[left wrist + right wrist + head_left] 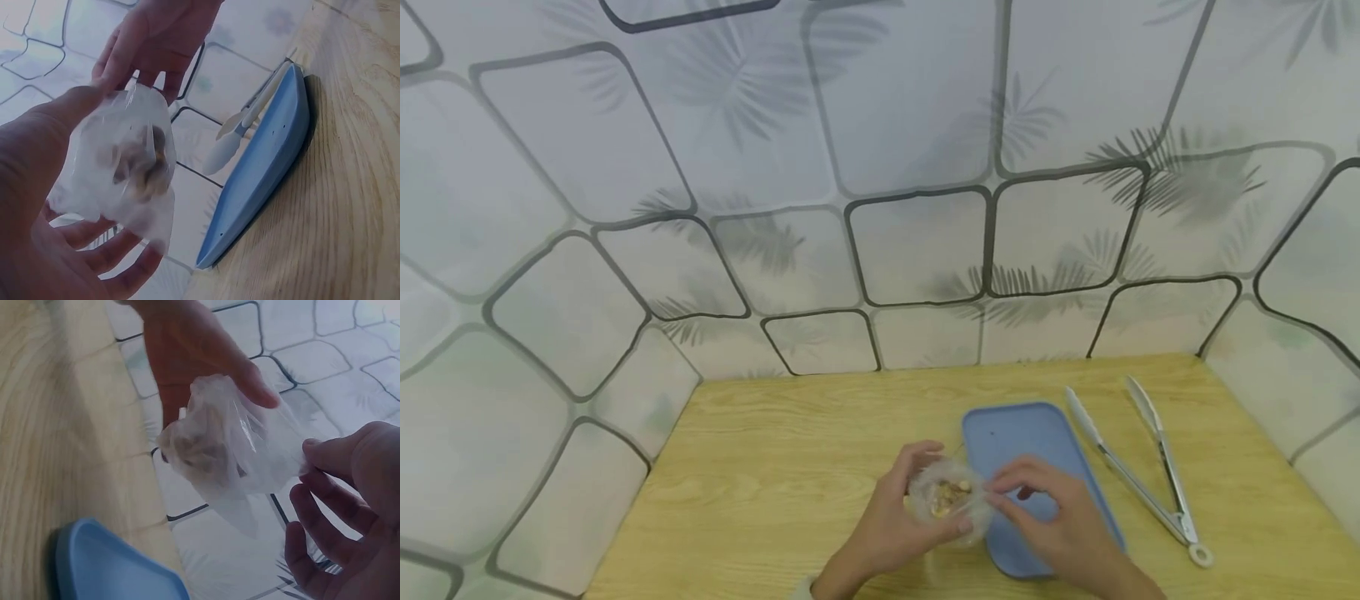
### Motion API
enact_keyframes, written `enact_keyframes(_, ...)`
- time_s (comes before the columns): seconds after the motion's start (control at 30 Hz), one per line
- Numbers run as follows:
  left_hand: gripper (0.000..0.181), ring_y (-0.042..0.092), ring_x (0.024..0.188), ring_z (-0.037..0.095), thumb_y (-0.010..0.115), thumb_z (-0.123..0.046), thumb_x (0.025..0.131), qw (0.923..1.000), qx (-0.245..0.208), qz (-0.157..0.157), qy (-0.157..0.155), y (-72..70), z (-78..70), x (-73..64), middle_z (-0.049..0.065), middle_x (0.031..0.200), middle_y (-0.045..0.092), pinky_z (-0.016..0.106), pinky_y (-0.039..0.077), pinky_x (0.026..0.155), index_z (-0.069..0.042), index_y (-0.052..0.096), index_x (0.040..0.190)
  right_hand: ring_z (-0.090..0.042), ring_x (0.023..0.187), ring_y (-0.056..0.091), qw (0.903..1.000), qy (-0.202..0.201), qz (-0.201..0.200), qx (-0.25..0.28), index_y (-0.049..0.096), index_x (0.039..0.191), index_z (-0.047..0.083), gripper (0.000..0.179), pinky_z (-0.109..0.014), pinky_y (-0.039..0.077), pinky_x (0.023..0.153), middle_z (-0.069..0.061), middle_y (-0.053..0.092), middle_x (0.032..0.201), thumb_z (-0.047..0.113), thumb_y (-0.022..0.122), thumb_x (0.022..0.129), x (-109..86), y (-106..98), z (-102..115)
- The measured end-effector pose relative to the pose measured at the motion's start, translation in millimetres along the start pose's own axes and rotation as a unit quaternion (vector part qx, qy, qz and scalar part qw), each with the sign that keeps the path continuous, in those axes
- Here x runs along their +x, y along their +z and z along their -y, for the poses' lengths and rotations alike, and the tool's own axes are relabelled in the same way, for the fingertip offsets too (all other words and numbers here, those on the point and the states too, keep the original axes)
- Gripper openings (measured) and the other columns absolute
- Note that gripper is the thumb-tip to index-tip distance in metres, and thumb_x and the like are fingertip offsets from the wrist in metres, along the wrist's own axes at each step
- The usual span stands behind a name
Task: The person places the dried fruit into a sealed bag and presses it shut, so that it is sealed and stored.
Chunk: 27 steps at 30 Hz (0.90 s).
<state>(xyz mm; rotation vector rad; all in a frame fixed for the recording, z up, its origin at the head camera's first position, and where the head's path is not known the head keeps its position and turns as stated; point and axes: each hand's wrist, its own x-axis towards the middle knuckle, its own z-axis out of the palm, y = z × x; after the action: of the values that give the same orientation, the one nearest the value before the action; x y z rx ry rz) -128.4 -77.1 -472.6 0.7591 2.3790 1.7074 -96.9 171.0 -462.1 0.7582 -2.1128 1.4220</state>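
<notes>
A clear plastic bag (pixel 950 493) with small brown and yellowish pieces inside is held up over the table, near the left edge of the blue tray. My left hand (pixel 898 521) grips the bag from the left, fingers curled round its far side and thumb across its front. With thumb and index fingertip, my right hand (pixel 1052 521) pinches the bag's edge and draws the plastic taut, as the right wrist view shows at the bag (pixel 219 444). What exactly the pieces are cannot be made out through the cloudy plastic.
Beneath the right hand lies a blue tray (pixel 1022 433) with a few dark specks on it. Right of it rest metal tongs (pixel 1165 475) with pale tips, spread apart. The wooden table (pixel 760 483) ends at patterned walls (pixel 917 250) behind and on both sides.
</notes>
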Motion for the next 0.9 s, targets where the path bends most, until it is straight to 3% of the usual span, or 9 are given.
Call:
enact_keyframes(0.23, 0.099, 0.067, 0.124, 0.012, 0.095, -0.017, 0.084, 0.9985, -0.044, 0.024, 0.021, -2.7, 5.7, 0.6, 0.007, 0.142, 0.071, 0.033, 0.058, 0.104, -0.03, 0.037, 0.162, -0.005, 0.102, 0.073, 0.9978, 0.051, -0.035, 0.022, 0.08, 0.106, 0.013, 0.035, -0.019, 0.063, 0.084, 0.0, 0.079, 0.106, -0.017, 0.079, 0.088, 2.3, -16, 8)
enact_keyframes(0.37, 0.102, 0.069, 0.118, 0.01, 0.095, -0.01, 0.083, 0.9963, -0.079, 0.033, 0.007, -3.7, 8.6, 0.1, 0.013, 0.135, 0.072, 0.04, 0.061, 0.105, -0.025, 0.036, 0.164, -0.004, 0.107, 0.072, 0.9945, 0.075, -0.057, 0.047, 0.078, 0.106, 0.006, 0.032, -0.019, 0.062, 0.089, 0.002, 0.079, 0.109, -0.021, 0.074, 0.089, 3.0, -23, 11)
enact_keyframes(0.5, 0.077, 0.069, 0.115, 0.006, 0.089, -0.013, 0.09, 0.9963, -0.077, 0.038, -0.003, -3.1, 11.0, -1.2, 0.018, 0.131, 0.073, 0.037, 0.061, 0.103, -0.016, 0.05, 0.156, -0.008, 0.108, 0.073, 0.9894, 0.07, -0.07, 0.106, 0.077, 0.106, -0.001, 0.03, -0.02, 0.063, 0.091, -0.002, 0.078, 0.109, -0.025, 0.069, 0.09, 3.1, -26, 11)
enact_keyframes(0.67, 0.035, 0.069, 0.109, 0.002, 0.076, -0.014, 0.101, 0.9953, -0.08, 0.048, 0.026, 1.2, 16.2, -3.6, 0.025, 0.126, 0.074, 0.03, 0.061, 0.099, -0.003, 0.068, 0.134, -0.009, 0.106, 0.073, 0.9889, 0.068, -0.057, 0.119, 0.076, 0.106, -0.002, 0.03, -0.021, 0.064, 0.09, -0.001, 0.077, 0.109, -0.027, 0.068, 0.09, 3.0, -28, 15)
enact_keyframes(0.9, 0.024, 0.071, 0.103, 0.005, 0.074, -0.012, 0.103, 0.9958, -0.074, 0.025, 0.047, 3.9, 16.2, -7.4, 0.025, 0.117, 0.077, 0.03, 0.062, 0.096, 0.0, 0.073, 0.124, -0.008, 0.106, 0.072, 0.9906, 0.068, -0.05, 0.108, 0.075, 0.104, -0.003, 0.028, -0.022, 0.063, 0.093, 0.003, 0.077, 0.108, -0.026, 0.069, 0.09, 1.4, -26, 21)
